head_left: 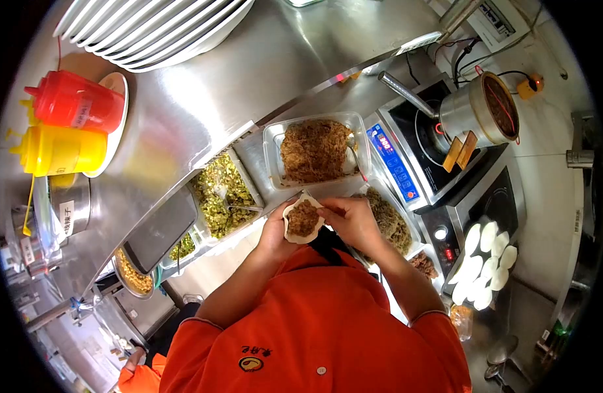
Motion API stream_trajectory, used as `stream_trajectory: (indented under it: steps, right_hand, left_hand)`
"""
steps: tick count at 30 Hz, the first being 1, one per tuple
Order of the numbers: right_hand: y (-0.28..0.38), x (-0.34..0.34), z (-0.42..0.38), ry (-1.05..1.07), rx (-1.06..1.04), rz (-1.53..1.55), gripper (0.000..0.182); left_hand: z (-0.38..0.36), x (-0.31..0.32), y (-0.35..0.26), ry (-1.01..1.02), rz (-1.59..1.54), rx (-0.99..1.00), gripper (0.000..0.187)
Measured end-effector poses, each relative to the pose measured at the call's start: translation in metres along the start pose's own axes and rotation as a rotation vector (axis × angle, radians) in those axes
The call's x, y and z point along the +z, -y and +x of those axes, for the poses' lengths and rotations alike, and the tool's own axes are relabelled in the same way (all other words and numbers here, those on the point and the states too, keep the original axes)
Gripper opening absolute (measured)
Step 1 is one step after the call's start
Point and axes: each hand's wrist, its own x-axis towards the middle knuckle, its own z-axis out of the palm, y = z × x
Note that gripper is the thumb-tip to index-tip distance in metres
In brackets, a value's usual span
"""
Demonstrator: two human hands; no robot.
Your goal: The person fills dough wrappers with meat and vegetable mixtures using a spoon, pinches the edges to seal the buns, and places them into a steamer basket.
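Observation:
In the middle of the view my left hand (275, 232) cups a round, pale dough wrapper (290, 234) with a mound of brown filling (303, 219) on it. The fingers of my right hand (346, 217) pinch the wrapper's right edge. Just beyond both hands stands a clear tub of brown minced filling (312, 149) with a spoon (360, 165) at its right side. A tray of chopped green vegetables (221, 194) lies to the left. Partly behind my right forearm is a container of greyish-brown filling (388, 223).
A pot (478, 108) stands on an induction cooker (406, 154) at the right, above several white oval pieces (488, 262). Stacked plates (164, 33) and red (78, 101) and yellow (65, 150) bottles occupy the upper left. Another person's orange sleeve (143, 376) shows lower left.

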Motion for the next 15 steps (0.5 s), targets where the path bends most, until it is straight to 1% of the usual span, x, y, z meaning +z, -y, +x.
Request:
stream_trajectory:
  steps: [1,3,4,6,7,9,10,12,13,15]
  right_hand:
    - [0.002,0.001,-0.001,0.002,-0.001,0.002,0.023]
    - [0.012,0.000,-0.007,-0.115,-0.320,-0.211,0.021]
    - [0.020,0.000,-0.007,-0.112,-0.319,-0.212,0.021]
    - [0.033,0.002,-0.005,0.059,0.079,0.022,0.018]
    - [0.030,0.002,-0.004,0.060,0.083,0.022,0.018]
    - [0.023,0.003,0.001,0.142,0.221,0.079,0.017]
    - [0.025,0.001,0.000,0.145,0.220,0.080,0.017]
    - [0.034,-0.003,-0.006,0.149,-0.041,-0.205,0.016]
    - [0.036,-0.001,-0.007,0.153,-0.043,-0.205,0.016]
    - [0.039,0.004,-0.009,0.185,0.058,-0.016,0.017]
  left_hand:
    - [-0.002,-0.001,-0.002,-0.002,0.000,0.002,0.040]
    - [-0.009,0.000,-0.005,-0.021,-0.011,0.010,0.033]
    - [-0.012,0.002,-0.006,-0.023,-0.014,0.010,0.033]
    - [-0.015,0.003,-0.008,-0.056,0.282,0.105,0.027]
    - [-0.016,0.002,-0.008,-0.058,0.281,0.103,0.027]
    - [-0.015,0.001,-0.013,-0.109,0.305,0.051,0.021]
    - [-0.014,-0.004,-0.014,-0.111,0.304,0.054,0.021]
    - [-0.012,-0.012,-0.017,-0.155,0.397,-0.007,0.024]
    - [-0.013,-0.012,-0.016,-0.157,0.394,-0.004,0.024]
    - [-0.017,-0.007,-0.014,-0.137,0.492,0.009,0.027]
